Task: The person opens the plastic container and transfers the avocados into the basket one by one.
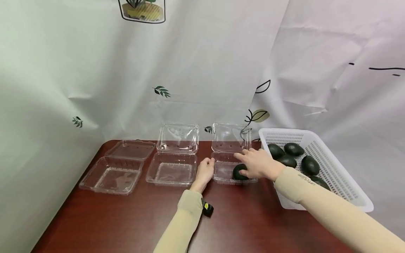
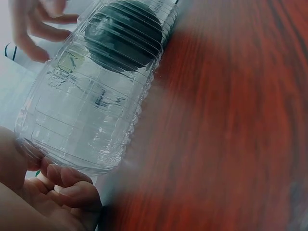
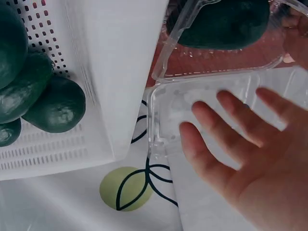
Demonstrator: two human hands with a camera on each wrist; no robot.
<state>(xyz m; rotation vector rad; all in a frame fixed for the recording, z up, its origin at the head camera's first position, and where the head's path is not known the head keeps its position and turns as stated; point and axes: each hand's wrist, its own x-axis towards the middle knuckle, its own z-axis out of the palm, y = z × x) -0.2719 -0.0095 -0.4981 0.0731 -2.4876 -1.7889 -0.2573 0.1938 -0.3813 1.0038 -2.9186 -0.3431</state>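
Observation:
A dark green avocado lies in the right end of the rightmost clear plastic clamshell container, whose lid stands folded back. Over that container is my right hand, its fingers spread and holding nothing; the right wrist view shows the avocado apart from the fingertips. With curled fingers and thumb, my left hand pinches the container's left edge. From low down, the left wrist view shows the avocado through the clear wall.
Two more opened clamshells, a middle one and a left one, stand on the reddish-brown table. At the right, a white perforated basket contains several avocados. A patterned white sheet hangs behind.

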